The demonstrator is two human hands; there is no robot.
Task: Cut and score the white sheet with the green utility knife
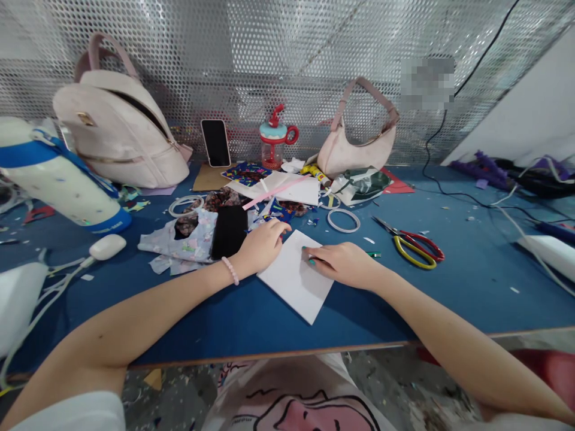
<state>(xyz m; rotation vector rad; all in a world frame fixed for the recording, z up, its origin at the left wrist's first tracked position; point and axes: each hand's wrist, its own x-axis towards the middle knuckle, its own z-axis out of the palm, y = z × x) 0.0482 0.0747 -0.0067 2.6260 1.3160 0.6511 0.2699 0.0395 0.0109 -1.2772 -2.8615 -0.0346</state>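
A folded-looking sheet of white paper lies at an angle on the blue table, close to its front edge. My left hand rests at the sheet's upper left edge with loosely bent fingers and nothing visible in them. Across the paper's right side lies my right hand, its green-nailed fingers stretched out flat and pointing left. A green-handled tool, mostly hidden, sticks out behind this hand. Beside my left wrist are a black flat piece and patterned fabric or paper scraps.
Red-and-yellow-handled scissors lie open to the right. Behind are a tape ring, a red-lidded cup, a phone and a handbag. A backpack and a large bottle stand left. Cables run along both sides.
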